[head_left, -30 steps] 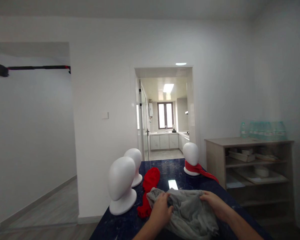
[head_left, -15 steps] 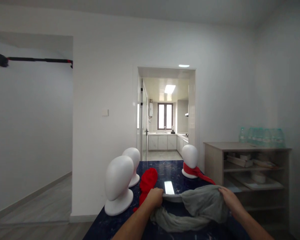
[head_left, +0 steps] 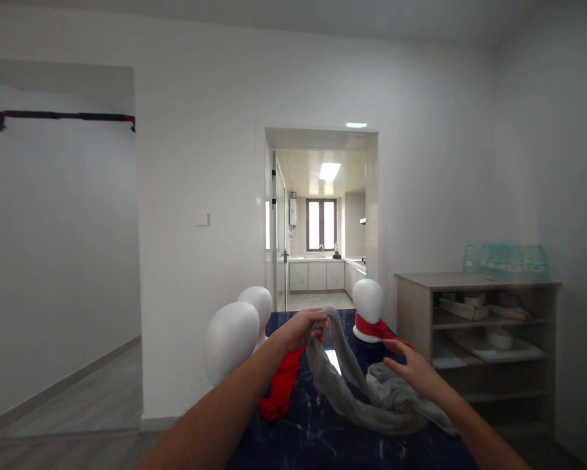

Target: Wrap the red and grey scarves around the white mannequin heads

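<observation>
My left hand point(head_left: 303, 328) is raised above the dark blue table point(head_left: 322, 437), closed on one end of a grey scarf point(head_left: 356, 388). The scarf hangs from it in a loop and trails down to a heap on the table. My right hand point(head_left: 411, 367) hovers over that heap with its fingers spread, touching or just above the cloth. A red scarf point(head_left: 282, 388) lies on the table under my left forearm.
Two bare white mannequin heads point(head_left: 230, 339) stand at the table's left. A third mannequin head point(head_left: 368, 301) at the far right wears a red scarf. A wooden shelf unit point(head_left: 474, 326) with bottles on top stands to the right. A doorway behind opens into a kitchen.
My left hand has lifted its end of the grey scarf up and away from the table. My right hand has let go of the other end and opened above the heap.
</observation>
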Action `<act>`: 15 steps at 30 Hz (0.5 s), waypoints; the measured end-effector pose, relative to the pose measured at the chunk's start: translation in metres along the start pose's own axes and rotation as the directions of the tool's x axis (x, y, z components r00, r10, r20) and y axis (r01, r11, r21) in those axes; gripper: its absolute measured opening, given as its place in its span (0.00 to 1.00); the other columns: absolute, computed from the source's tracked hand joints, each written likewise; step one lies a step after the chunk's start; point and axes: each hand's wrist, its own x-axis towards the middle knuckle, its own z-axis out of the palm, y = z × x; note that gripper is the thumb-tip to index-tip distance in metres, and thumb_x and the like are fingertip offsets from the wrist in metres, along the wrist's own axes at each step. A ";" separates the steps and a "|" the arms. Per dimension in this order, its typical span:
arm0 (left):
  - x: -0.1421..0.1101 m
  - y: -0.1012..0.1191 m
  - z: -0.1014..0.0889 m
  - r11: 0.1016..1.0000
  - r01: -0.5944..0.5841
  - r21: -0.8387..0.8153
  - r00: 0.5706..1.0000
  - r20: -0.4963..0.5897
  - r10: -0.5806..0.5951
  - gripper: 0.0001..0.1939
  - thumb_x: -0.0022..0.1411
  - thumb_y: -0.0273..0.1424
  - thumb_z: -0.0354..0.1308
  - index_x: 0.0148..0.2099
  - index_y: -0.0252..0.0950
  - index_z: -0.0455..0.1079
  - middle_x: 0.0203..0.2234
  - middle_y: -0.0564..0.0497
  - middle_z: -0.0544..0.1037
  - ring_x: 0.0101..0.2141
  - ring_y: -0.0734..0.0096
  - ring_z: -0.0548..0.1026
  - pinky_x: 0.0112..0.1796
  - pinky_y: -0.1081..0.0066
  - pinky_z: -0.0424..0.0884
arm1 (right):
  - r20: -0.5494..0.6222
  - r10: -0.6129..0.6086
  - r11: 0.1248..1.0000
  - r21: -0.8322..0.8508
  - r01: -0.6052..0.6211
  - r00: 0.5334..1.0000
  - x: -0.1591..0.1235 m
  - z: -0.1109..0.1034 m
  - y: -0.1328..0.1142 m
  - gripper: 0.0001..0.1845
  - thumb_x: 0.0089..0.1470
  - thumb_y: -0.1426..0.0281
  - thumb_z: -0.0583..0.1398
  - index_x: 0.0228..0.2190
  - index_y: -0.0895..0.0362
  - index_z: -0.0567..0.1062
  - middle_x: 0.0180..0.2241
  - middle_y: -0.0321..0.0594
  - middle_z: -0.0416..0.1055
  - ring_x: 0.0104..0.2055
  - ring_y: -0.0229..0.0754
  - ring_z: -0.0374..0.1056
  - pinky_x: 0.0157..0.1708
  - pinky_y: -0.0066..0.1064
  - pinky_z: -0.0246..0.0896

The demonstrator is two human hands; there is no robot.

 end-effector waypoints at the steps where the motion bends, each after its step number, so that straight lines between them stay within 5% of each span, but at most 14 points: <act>1: -0.001 0.010 0.009 1.000 -0.005 -0.007 0.999 0.039 0.005 0.13 0.56 0.38 0.66 0.38 0.35 0.72 0.27 0.57 0.74 0.17 0.85 0.57 0.31 0.71 0.71 | 0.074 -0.112 0.975 0.202 0.095 0.991 0.005 0.012 -0.025 0.36 0.56 0.60 0.66 0.64 0.54 0.70 0.64 0.53 0.71 0.66 0.53 0.68 0.64 0.45 0.62; 4: -0.008 0.037 0.030 1.000 -0.011 -0.015 0.989 0.148 0.013 0.16 0.56 0.37 0.71 0.41 0.35 0.72 0.24 0.60 0.68 0.17 0.86 0.55 0.26 0.75 0.64 | 0.129 -0.236 0.866 0.477 0.148 0.963 0.018 0.038 -0.091 0.43 0.49 0.61 0.73 0.64 0.53 0.68 0.59 0.49 0.76 0.59 0.51 0.73 0.59 0.43 0.68; 6: -0.016 0.055 0.036 1.000 -0.024 -0.016 0.978 0.209 0.027 0.18 0.56 0.38 0.72 0.44 0.36 0.71 0.23 0.63 0.62 0.18 0.86 0.51 0.24 0.77 0.59 | 0.150 -0.167 0.881 0.467 0.080 0.974 0.028 0.041 -0.118 0.30 0.47 0.62 0.73 0.51 0.57 0.77 0.39 0.41 0.83 0.41 0.47 0.79 0.46 0.39 0.74; 8: -0.027 0.073 0.035 0.999 -0.025 0.033 0.971 0.237 0.016 0.18 0.58 0.40 0.71 0.45 0.38 0.71 0.21 0.65 0.55 0.18 0.85 0.47 0.22 0.78 0.53 | 0.138 -0.067 0.907 0.422 0.003 0.988 0.039 0.032 -0.131 0.16 0.51 0.62 0.68 0.40 0.57 0.78 0.21 0.31 0.74 0.24 0.40 0.71 0.35 0.36 0.74; 10: -0.037 0.090 0.031 0.973 -0.003 0.232 0.976 0.211 -0.047 0.18 0.58 0.42 0.70 0.45 0.39 0.73 0.18 0.66 0.53 0.17 0.83 0.48 0.21 0.77 0.50 | 0.077 -0.002 0.919 0.393 -0.028 0.997 0.052 0.013 -0.135 0.11 0.53 0.63 0.64 0.36 0.57 0.78 0.16 0.27 0.67 0.18 0.36 0.64 0.28 0.32 0.71; 13: -0.046 0.112 0.026 0.694 0.012 0.720 0.995 0.057 -0.077 0.12 0.56 0.40 0.70 0.38 0.38 0.78 0.16 0.61 0.64 0.18 0.77 0.60 0.22 0.74 0.54 | -0.042 0.029 0.939 0.343 -0.013 0.999 0.071 -0.024 -0.137 0.10 0.51 0.67 0.63 0.36 0.56 0.78 0.20 0.30 0.71 0.20 0.37 0.66 0.22 0.27 0.65; 15: -0.048 0.125 0.023 0.428 0.016 0.904 0.995 -0.055 0.079 0.07 0.57 0.35 0.67 0.35 0.38 0.80 0.19 0.56 0.73 0.22 0.72 0.69 0.25 0.73 0.59 | -0.080 0.023 0.957 0.289 0.002 0.997 0.080 -0.050 -0.138 0.08 0.49 0.67 0.64 0.34 0.56 0.78 0.20 0.30 0.71 0.21 0.36 0.65 0.21 0.24 0.61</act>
